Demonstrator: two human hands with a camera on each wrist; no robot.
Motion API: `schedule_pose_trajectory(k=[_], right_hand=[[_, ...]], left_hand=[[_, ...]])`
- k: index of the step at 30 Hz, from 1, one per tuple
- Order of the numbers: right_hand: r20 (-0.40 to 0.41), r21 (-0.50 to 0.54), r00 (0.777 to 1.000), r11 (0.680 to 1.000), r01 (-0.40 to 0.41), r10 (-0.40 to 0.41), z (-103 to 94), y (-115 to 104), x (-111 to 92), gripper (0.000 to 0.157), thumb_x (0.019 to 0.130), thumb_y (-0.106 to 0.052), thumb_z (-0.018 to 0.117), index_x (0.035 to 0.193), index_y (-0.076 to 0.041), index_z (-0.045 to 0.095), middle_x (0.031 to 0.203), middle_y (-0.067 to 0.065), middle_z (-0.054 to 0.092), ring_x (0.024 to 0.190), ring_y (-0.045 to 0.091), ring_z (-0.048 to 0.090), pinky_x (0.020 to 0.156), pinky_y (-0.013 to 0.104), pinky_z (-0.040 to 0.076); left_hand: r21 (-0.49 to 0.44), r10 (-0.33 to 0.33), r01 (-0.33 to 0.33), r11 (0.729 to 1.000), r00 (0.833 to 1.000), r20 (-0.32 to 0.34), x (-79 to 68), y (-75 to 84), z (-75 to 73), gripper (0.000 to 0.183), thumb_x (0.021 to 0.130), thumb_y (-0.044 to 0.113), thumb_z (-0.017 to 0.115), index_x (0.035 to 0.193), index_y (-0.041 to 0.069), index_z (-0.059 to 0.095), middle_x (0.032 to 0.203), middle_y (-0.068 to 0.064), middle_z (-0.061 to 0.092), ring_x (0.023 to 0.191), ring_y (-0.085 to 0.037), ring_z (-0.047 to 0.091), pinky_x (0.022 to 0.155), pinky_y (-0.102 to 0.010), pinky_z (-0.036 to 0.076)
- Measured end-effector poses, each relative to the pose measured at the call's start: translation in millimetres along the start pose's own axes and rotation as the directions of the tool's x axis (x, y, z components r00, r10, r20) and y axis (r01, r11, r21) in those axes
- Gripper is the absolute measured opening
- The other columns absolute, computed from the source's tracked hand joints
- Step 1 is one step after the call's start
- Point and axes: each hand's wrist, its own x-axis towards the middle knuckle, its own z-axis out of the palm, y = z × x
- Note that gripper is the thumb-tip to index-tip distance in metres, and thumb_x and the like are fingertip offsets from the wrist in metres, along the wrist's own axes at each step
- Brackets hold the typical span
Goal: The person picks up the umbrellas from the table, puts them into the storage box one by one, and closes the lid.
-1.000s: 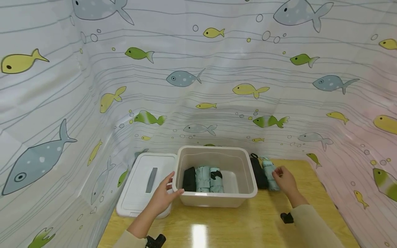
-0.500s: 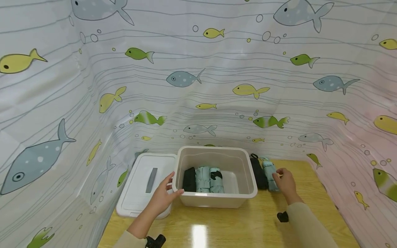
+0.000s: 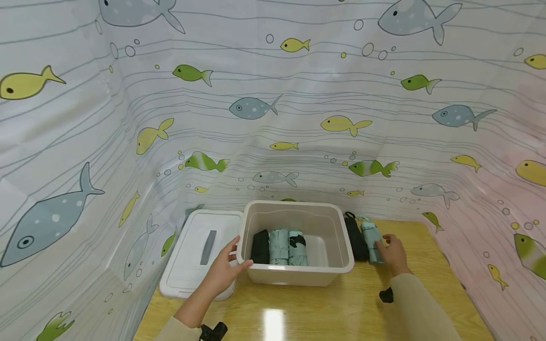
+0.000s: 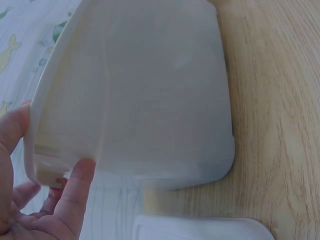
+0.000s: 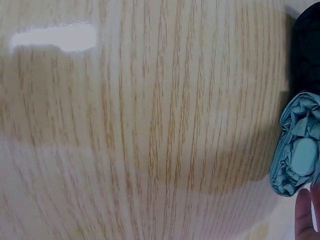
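Note:
My left hand (image 3: 223, 267) grips the front left corner of a beige plastic storage box (image 3: 294, 275). In the left wrist view its fingers (image 4: 75, 192) lie along the outer wall and rim. Inside the box, on its left side, lie a black folded umbrella (image 3: 260, 247) and two pale teal ones, a plain umbrella (image 3: 279, 246) and an umbrella with a black patch (image 3: 298, 255). To the right of the box, my right hand (image 3: 394, 253) touches the right side of another teal folded umbrella (image 3: 370, 234). Its round end shows in the right wrist view, with straight fingers (image 5: 303, 215) beside it.
A black folded umbrella (image 3: 356, 237) lies between the box and the teal one. The white lid (image 3: 187, 265) with a grey handle rests on the wooden table (image 3: 328, 312) to the left. A fish-patterned sheet (image 3: 298, 166) hangs behind and at both sides.
My right hand has shifted slightly and its fingers have come down closer against the teal umbrella. The left hand and the box have stayed put.

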Motion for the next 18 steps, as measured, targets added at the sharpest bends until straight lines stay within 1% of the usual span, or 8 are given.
schedule_pose_trajectory(k=[3,10,18], right_hand=[[0.023,0.001,1.000,1.000,-0.010,0.010,1.5,4,2,0.059,0.104,-0.026,0.051,0.143,0.014,0.034,0.137,0.042,0.037,0.116,0.055,0.048,0.090,0.064,0.044],[0.071,-0.048,0.997,0.998,-0.027,0.030,3.7,10,10,0.065,0.103,-0.028,0.051,0.146,0.015,0.029,0.140,0.045,0.035,0.123,0.058,0.043,0.098,0.066,0.039],[0.122,-0.103,0.992,0.995,-0.012,0.024,5.5,8,13,0.068,0.103,-0.029,0.049,0.147,0.017,0.023,0.139,0.047,0.035,0.125,0.059,0.041,0.102,0.066,0.037]], left_hand=[[-0.001,-0.002,0.002,1.000,1.000,-0.003,-0.2,-1.2,0.0,0.093,0.084,0.047,0.080,0.158,0.021,0.032,0.146,-0.021,0.045,0.127,-0.043,0.050,0.096,-0.057,0.049],[-0.014,-0.009,0.009,1.000,1.000,0.001,0.5,-0.6,0.1,0.093,0.084,0.047,0.080,0.158,0.020,0.031,0.147,-0.021,0.044,0.128,-0.042,0.050,0.096,-0.056,0.049],[-0.008,-0.001,0.001,1.000,1.000,0.002,-0.5,0.1,-0.2,0.092,0.084,0.045,0.080,0.158,0.019,0.031,0.146,-0.021,0.045,0.126,-0.043,0.051,0.095,-0.056,0.049]])
